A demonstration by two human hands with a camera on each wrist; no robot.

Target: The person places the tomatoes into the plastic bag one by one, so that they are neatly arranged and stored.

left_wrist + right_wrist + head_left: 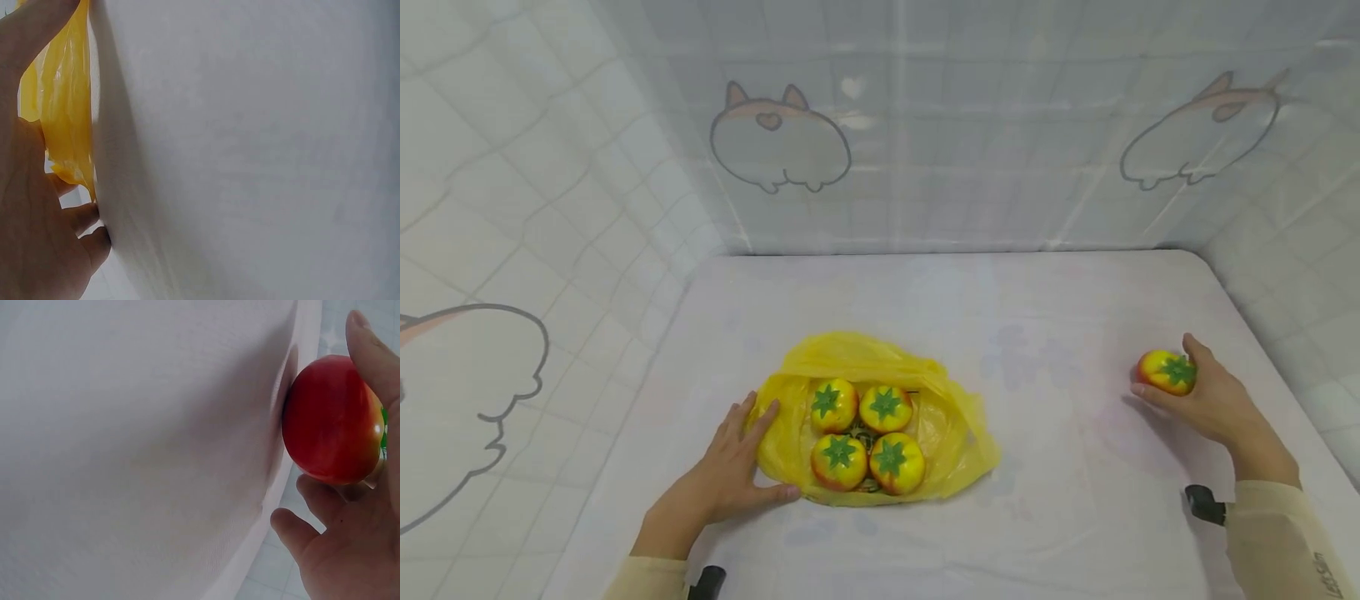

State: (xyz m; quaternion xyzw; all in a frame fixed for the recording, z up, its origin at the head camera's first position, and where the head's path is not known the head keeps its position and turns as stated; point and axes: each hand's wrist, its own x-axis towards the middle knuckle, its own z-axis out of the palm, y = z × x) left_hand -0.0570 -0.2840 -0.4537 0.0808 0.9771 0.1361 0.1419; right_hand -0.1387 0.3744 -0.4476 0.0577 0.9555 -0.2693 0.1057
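My right hand (1221, 404) holds a red-and-yellow toy tomato (1167, 372) with a green star-shaped top, thumb on one side and fingers on the other. In the right wrist view the tomato's red underside (328, 422) sits right at the white cloth. On the left, my left hand (733, 471) rests with fingers spread along the left edge of a yellow plastic bag (955, 408). Several similar tomatoes (898, 463) sit grouped, green tops up, in the bag's opening. Between them shows a dark patterned surface, mostly hidden. The left wrist view has the fingertips (84, 219) at the cloth beside the bag.
A white cloth-covered table (865, 292) bears everything. Pale tiled-pattern curtains with cartoon animal drawings (781, 142) enclose it at the back and both sides. The right hand is near the table's right edge, far from the bag.
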